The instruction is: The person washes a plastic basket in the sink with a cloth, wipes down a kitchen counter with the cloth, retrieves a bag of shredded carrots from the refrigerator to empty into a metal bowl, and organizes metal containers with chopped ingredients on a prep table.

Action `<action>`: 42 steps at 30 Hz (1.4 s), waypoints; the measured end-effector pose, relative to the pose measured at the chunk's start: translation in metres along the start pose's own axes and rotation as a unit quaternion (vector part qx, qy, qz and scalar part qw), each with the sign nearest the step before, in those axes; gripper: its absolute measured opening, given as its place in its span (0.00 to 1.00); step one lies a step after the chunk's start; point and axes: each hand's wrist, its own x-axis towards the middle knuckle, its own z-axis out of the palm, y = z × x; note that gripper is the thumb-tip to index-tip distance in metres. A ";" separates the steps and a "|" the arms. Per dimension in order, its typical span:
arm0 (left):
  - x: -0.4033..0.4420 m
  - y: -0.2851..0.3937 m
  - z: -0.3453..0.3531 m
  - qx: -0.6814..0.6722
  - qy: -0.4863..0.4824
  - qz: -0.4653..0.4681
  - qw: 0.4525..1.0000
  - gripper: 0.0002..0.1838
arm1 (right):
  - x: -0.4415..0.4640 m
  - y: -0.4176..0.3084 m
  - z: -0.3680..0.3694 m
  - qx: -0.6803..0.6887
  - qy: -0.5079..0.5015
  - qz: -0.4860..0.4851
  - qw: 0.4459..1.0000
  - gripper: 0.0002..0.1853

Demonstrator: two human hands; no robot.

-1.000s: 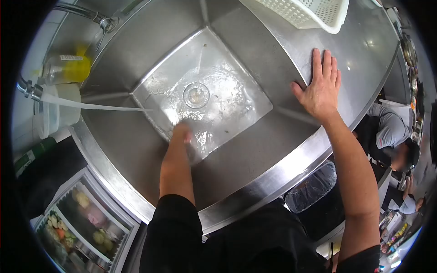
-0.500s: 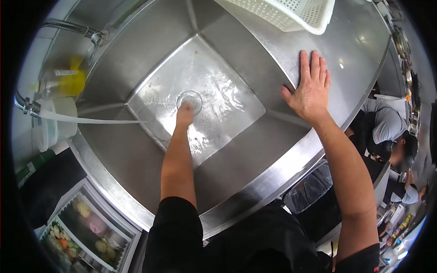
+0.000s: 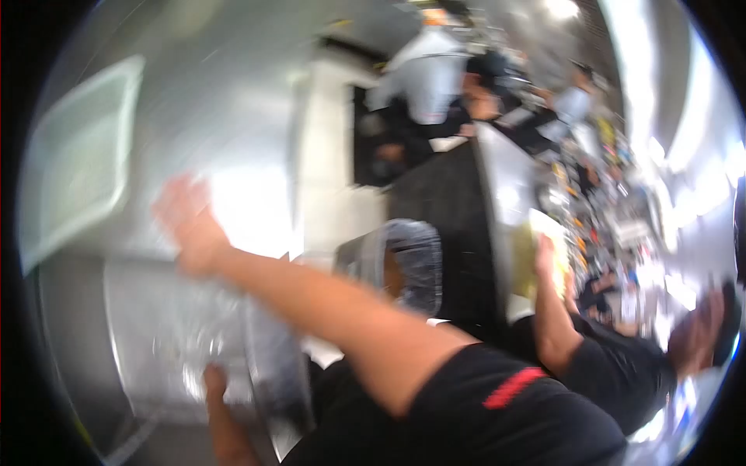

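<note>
View swung rightward; sink (image 3: 159, 311) silvery, glinting, blurred; right hand (image 3: 189, 221) splayed, empty; left hand (image 3: 215, 380), grip unclear

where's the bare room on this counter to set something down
Beyond the right hand, the steel counter looks bare between the white basket and the counter's right edge, though blurred. It's tighter between hand and basket, and in the sink by the left hand.

A commercial kitchen, by the look of it: a steel sink (image 3: 175, 311) joins a broad metal worktop (image 3: 225, 101) with a white basket (image 3: 130, 97), beside a plastic-lined bin (image 3: 430, 268), while people (image 3: 427, 81), some capped, stand beyond.
</note>
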 end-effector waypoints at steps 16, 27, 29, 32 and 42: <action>-0.127 0.051 -0.309 -0.752 0.421 0.018 0.507 0.20 | -0.133 0.023 -0.045 0.095 0.039 -0.031 0.994 0.39; -0.249 0.074 -0.372 -0.606 0.542 0.153 0.562 0.15 | -0.140 0.018 -0.039 -0.052 0.053 -0.015 0.997 0.42; -0.275 0.132 -0.388 -0.566 0.609 0.160 0.532 0.19 | -0.141 0.020 -0.037 -0.064 0.058 -0.022 0.996 0.42; -0.295 0.155 -0.415 -0.485 0.619 0.242 0.568 0.22 | -0.141 0.019 -0.038 -0.079 0.062 -0.025 0.995 0.41; -0.240 0.208 -0.401 -0.514 0.538 0.282 0.605 0.21 | -0.141 0.017 -0.043 -0.073 0.035 -0.004 0.997 0.43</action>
